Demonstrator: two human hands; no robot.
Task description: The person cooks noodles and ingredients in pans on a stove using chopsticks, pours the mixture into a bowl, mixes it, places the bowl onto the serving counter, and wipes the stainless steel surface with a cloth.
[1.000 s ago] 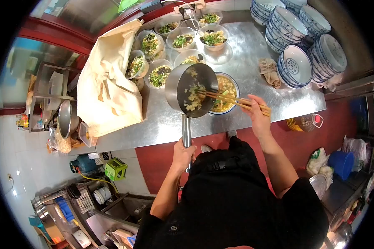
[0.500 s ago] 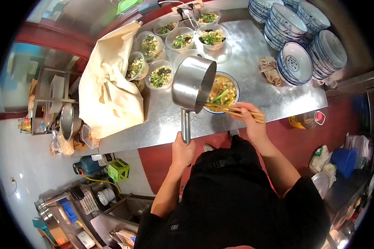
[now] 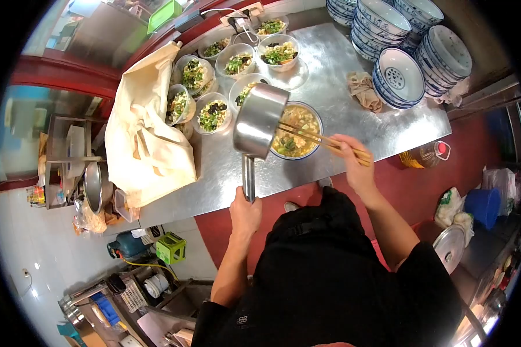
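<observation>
My left hand is closed round the handle of a steel saucepan, which is tipped on its side over the counter so that its base shows. Its inside is hidden from me. Just right of the pan's rim stands a blue-rimmed bowl filled with soup, with greens and pale pieces in it. In my right hand are wooden chopsticks, their tips reaching over the soup beside the pan's mouth. Whether the tips touch the soup I cannot tell.
Several clear plastic bowls of chopped greens stand behind the pan. A cream cloth lies on the left. Stacks of patterned bowls and a crumpled rag occupy the right of the steel counter. An oil jug stands on the floor.
The saucepan has turned further onto its side, its mouth now facing away from me. The chopstick tips have moved up over the soup. The whole view has shifted slightly.
</observation>
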